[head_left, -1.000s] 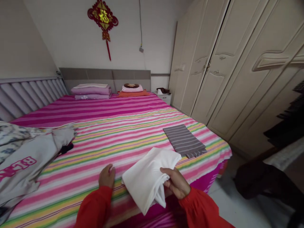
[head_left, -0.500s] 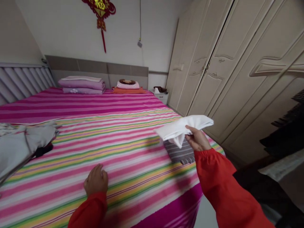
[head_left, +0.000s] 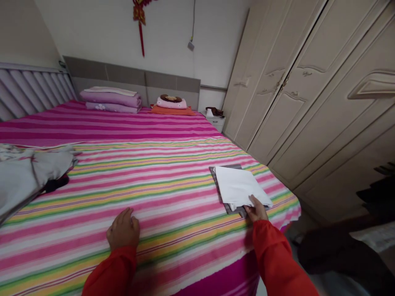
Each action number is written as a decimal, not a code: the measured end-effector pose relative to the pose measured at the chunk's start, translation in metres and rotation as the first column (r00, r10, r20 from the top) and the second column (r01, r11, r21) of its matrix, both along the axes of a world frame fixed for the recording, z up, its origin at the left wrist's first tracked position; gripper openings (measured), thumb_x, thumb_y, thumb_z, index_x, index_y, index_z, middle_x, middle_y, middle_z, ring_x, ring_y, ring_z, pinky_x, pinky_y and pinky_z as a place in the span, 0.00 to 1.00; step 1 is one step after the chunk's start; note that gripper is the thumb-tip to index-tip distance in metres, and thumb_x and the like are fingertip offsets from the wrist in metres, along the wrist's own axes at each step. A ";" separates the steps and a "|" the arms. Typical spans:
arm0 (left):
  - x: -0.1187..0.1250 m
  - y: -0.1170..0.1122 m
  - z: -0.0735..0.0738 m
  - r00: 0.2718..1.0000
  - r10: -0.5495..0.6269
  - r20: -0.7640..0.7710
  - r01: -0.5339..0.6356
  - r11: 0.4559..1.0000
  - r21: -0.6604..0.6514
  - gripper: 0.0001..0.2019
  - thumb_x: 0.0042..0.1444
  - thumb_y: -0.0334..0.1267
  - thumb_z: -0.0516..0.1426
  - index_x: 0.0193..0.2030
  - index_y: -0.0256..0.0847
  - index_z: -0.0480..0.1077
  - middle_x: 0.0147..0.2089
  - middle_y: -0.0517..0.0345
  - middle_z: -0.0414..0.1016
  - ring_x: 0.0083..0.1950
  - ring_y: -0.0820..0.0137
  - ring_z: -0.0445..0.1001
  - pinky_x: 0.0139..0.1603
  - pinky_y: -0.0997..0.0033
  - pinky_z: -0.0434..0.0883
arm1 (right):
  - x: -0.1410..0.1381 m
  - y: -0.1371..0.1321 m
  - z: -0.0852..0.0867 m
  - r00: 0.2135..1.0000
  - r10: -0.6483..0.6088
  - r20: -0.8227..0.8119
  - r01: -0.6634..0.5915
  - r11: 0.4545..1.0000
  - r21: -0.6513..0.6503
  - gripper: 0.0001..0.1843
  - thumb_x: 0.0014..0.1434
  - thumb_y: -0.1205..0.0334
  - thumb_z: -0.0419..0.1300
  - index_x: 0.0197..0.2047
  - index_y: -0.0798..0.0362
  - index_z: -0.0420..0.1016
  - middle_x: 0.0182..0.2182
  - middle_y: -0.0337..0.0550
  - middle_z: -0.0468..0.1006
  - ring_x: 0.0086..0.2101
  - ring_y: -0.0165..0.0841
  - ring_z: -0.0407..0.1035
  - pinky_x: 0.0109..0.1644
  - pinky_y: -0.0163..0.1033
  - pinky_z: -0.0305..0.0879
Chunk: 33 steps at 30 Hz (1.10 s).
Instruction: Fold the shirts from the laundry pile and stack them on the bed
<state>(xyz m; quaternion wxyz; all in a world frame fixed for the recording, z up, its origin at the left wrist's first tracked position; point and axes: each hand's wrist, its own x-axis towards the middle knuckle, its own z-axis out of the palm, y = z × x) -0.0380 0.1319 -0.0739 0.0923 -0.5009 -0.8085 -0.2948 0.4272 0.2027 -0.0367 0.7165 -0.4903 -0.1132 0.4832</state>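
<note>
A folded white garment (head_left: 237,187) lies on top of a folded grey striped garment (head_left: 232,208), near the right side of the bed. My right hand (head_left: 256,209) holds the white garment's near edge, thumb on top and the other fingers partly hidden beneath. My left hand (head_left: 124,229) rests on the striped bedsheet (head_left: 173,230), its fingers loosely bent and apart, with nothing in it. Both arms wear red sleeves.
Crumpled grey clothes (head_left: 40,172) lie at the bed's left. Folded purple quilts (head_left: 111,100) and a pink pillow (head_left: 171,102) on orange cloth sit by the headboard (head_left: 173,84). A wardrobe (head_left: 296,94) lines the right, beyond a small nightstand (head_left: 216,122).
My right hand has lowered the white garment from the air onto the grey striped one. The left hand has stayed in place. The view has tilted down slightly.
</note>
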 end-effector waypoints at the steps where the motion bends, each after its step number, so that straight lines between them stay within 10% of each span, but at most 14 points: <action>1: 0.000 0.000 0.001 1.000 0.002 0.003 -0.002 1.000 -0.002 0.20 0.60 0.36 0.44 0.52 0.37 0.71 0.57 0.48 0.74 0.57 0.58 0.70 0.53 0.54 0.64 | 0.001 0.001 -0.003 1.000 -0.018 0.000 0.018 1.000 0.001 0.16 0.44 0.61 0.68 0.38 0.48 0.71 0.27 0.34 0.79 0.26 0.31 0.75 0.29 0.33 0.76; 13: -0.001 -0.001 0.004 1.000 -0.013 0.012 0.014 0.999 -0.035 0.21 0.60 0.37 0.43 0.52 0.37 0.71 0.57 0.48 0.74 0.56 0.58 0.71 0.53 0.54 0.65 | 0.025 0.012 0.000 0.974 -0.052 0.221 0.070 0.995 -0.075 0.36 0.29 0.72 0.72 0.45 0.49 0.70 0.26 0.30 0.78 0.23 0.30 0.72 0.22 0.32 0.70; 23: -0.001 -0.003 0.005 0.999 -0.015 0.048 0.017 0.999 -0.039 0.20 0.58 0.37 0.45 0.52 0.39 0.71 0.57 0.49 0.74 0.57 0.58 0.70 0.56 0.53 0.64 | 0.053 0.016 0.019 0.992 0.010 0.128 0.007 0.991 -0.134 0.10 0.44 0.69 0.66 0.33 0.54 0.74 0.24 0.40 0.79 0.27 0.36 0.76 0.31 0.39 0.76; 33: -0.003 -0.002 0.005 0.999 -0.019 0.029 0.020 0.999 -0.046 0.19 0.58 0.36 0.46 0.52 0.39 0.71 0.56 0.48 0.74 0.56 0.58 0.70 0.55 0.54 0.65 | 0.066 0.039 0.054 0.987 -0.011 0.158 0.014 1.000 -0.016 0.12 0.47 0.76 0.62 0.33 0.50 0.76 0.29 0.39 0.81 0.30 0.33 0.76 0.36 0.37 0.77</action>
